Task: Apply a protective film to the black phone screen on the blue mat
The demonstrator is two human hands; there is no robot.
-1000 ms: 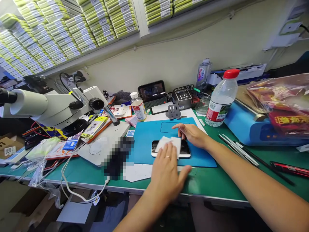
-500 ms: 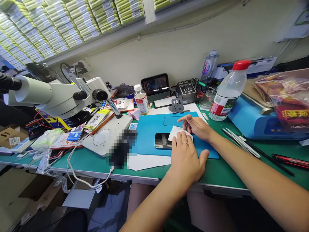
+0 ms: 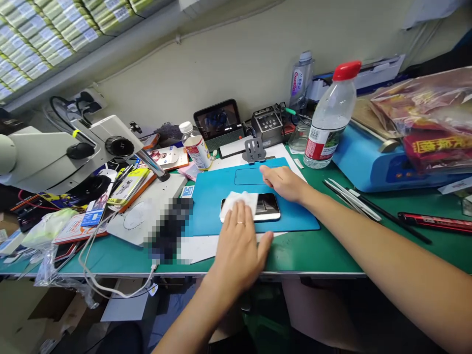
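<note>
A smartphone (image 3: 268, 205) with a dark, glossy face and light edge lies flat on the blue mat (image 3: 206, 206). My left hand (image 3: 238, 246), a ring on one finger, presses a crumpled white wipe (image 3: 239, 198) onto the phone's left part. Its fingers are stretched out flat and its thumb stands apart. Above the mat, just beyond the phone's right end, my right hand (image 3: 283, 183) is closed with its fingers curled; I see nothing in it. The wipe and left hand hide the phone's left half.
A microscope (image 3: 44, 157) stands left, beside a pixelated dark object (image 3: 167, 231) and a white cable (image 3: 110, 290). Behind the mat are a small bottle (image 3: 197, 150), a screen (image 3: 217, 120) and a grey phone stand (image 3: 253, 150). Tweezers (image 3: 350, 199) and a red-capped bottle (image 3: 330, 123) stay right.
My left hand and the wipe have slid left across the phone, baring its right part. My right hand has drawn away from the wipe, its fingers now curled. The whole view has shifted.
</note>
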